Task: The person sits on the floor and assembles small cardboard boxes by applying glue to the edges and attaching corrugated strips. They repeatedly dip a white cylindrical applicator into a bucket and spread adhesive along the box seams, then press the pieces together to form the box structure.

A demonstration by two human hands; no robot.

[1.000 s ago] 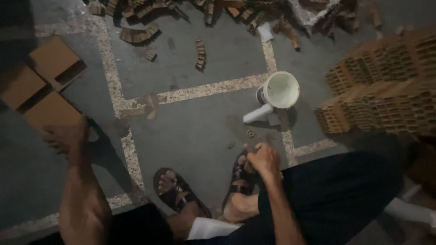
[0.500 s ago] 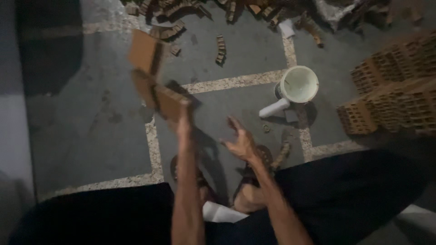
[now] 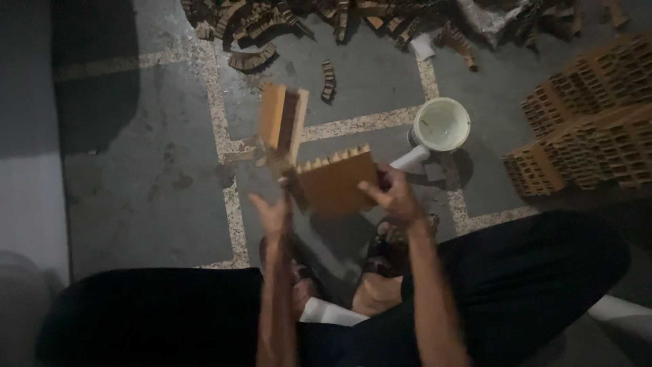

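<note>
I hold an orange hollow clay brick (image 3: 334, 180) in front of me, above my sandalled feet. My right hand (image 3: 395, 194) grips its right end. My left hand (image 3: 273, 212) is under its left lower corner, fingers spread against it. A second upright piece of brick (image 3: 282, 122) sticks up at the left end of it, joined or touching; I cannot tell which. The brick's top edge is jagged.
A white bucket (image 3: 443, 124) with a white handle-like tube stands on the grey floor to the right. Stacks of hollow bricks (image 3: 591, 129) sit at far right. Broken brick rubble (image 3: 292, 20) lies along the far edge. Light terrazzo strips cross the floor.
The bricks came up off the floor at left, carried by my left hand. My right hand rose from my foot and took the brick's right end.
</note>
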